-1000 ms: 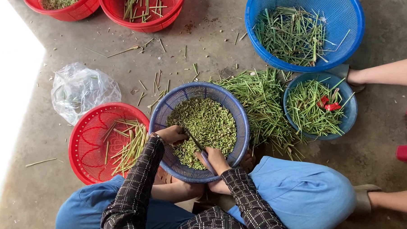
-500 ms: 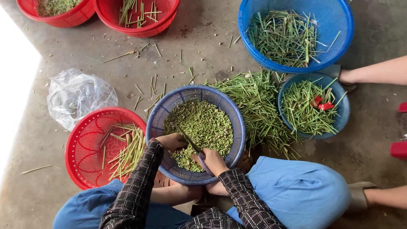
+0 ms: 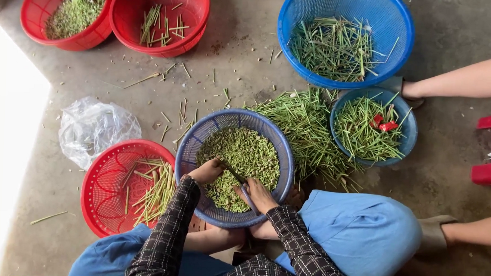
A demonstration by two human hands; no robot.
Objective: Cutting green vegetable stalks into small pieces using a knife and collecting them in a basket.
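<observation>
Head view, looking straight down on a bare concrete floor point(image 3: 248, 73) littered with stray stem bits.

Centre of frame: a round blue-grey plastic mesh basket point(image 3: 280, 150), roughly half filled with short chopped green stem pieces point(image 3: 250, 154). Both hands work inside its lower part. The left hand point(image 3: 207, 171) is clenched on a small pinch of green stems at the basket's lower left. The right hand point(image 3: 261, 194), lower centre, is closed round the handle of a dark-bladed knife point(image 3: 232, 173); the blade angles up-left toward the left hand. Exact finger grip on the handle is hard to make out. Sleeves are dark checked fabric; blue trousers fill the bottom of the frame.

Lower left, just beside the mesh basket: a red round plastic basket point(image 3: 105, 190) holding a few long pale stalks point(image 3: 156, 189). Above it, a crumpled clear plastic bag point(image 3: 96, 128).

Right of centre: a loose heap of long green stems point(image 3: 306, 124) on the floor, touching the mesh basket's right side. Beside it, a small blue plastic basket point(image 3: 406, 135) of green stems with a red scrap point(image 3: 383, 124) on top.

Upper right: a large blue plastic basket point(image 3: 391, 29) of long stems. Upper left: two red plastic tubs, one point(image 3: 35, 11) with chopped greens, the other point(image 3: 192, 13) with a few stalks.

Right edge: another person's bare limbs point(image 3: 465, 80).
</observation>
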